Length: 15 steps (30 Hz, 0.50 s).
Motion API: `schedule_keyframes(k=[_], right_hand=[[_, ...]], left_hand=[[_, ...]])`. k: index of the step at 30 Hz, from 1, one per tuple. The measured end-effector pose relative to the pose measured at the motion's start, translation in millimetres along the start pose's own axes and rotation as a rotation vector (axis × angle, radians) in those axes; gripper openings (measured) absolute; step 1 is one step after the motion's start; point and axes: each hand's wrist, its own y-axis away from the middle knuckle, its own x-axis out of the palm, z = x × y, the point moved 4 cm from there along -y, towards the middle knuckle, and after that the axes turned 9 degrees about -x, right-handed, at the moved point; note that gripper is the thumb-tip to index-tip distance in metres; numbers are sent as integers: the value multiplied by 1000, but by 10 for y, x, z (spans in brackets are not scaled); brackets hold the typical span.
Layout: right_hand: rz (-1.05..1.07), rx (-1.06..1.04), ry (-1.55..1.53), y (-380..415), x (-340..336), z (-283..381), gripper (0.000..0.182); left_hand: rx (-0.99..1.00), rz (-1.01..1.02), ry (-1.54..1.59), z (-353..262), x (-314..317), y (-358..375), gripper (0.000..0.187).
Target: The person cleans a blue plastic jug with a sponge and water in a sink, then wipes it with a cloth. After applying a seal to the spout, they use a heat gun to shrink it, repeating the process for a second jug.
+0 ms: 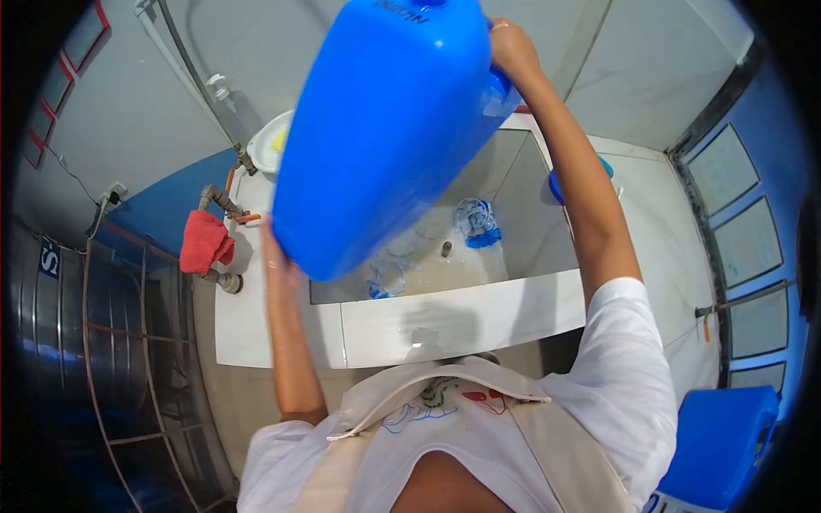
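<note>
A large blue plastic water container [376,137] is held tilted above the tiled sink [522,171], with dark lettering near its upper end. My right hand [511,49] is closed around its handle at the upper right. Low on the left side, my left hand [280,261] supports the container's bottom corner; it is blurred and its fingers are partly hidden. Down in the sink lie a clear plastic item with blue markings [477,224] and other clear pieces with blue parts [386,278], partly covered by the container.
On the left ledge are a white basin [272,141] with something yellow, a pump bottle [221,90] and pipes with a red cloth [206,242]. A metal rack [128,333] stands left. Another blue container [717,449] is at lower right. The sink's white front edge [428,321] lies before me.
</note>
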Motion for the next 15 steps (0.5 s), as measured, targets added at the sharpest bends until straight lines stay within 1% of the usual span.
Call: schedule_keyframes(k=[1, 2, 3, 4, 5, 6, 7, 8, 9, 10, 11, 12, 13, 14, 15], right_hand=[[37, -64, 107, -73, 188, -128, 43], [24, -51, 104, -33, 191, -106, 43], [134, -35, 129, 16, 245, -21, 43], [247, -16, 153, 72, 299, 56, 43], [241, -6, 158, 90, 273, 136, 43], [198, 0, 101, 95, 213, 231, 44], [158, 7, 43, 103, 137, 275, 45], [158, 15, 47, 76, 68, 267, 45], [95, 50, 41, 38, -16, 247, 46], [33, 82, 35, 20, -83, 227, 48], [-16, 61, 0, 54, -147, 206, 49], [-13, 70, -4, 70, -105, 127, 49], [28, 66, 52, 51, 4, 24, 49], [64, 62, 106, 42, 122, -66, 49], [173, 78, 106, 62, 259, -138, 48]], left_hand=[[-68, -24, 40, 301, -42, -3, 61], [-135, -45, 81, 511, -126, 67, 61], [-131, -32, 69, 499, -284, 138, 61], [-232, -32, 41, 485, -503, 202, 60], [-335, -34, 18, 482, -609, 210, 60], [-225, 18, -20, 97, -399, 401, 61], [-123, 12, -100, -240, -167, 560, 64], [-57, -5, -103, -490, -31, 593, 66], [67, 35, -126, -668, 149, 645, 67], [61, 37, -128, -626, 201, 534, 67], [57, 16, -117, -541, 194, 369, 66], [52, -8, -111, -427, 144, 217, 66], [-72, -46, -77, -183, 75, 72, 63], [-70, -58, -44, 145, -104, -49, 61], [-66, -66, -8, 366, -287, -69, 59]])
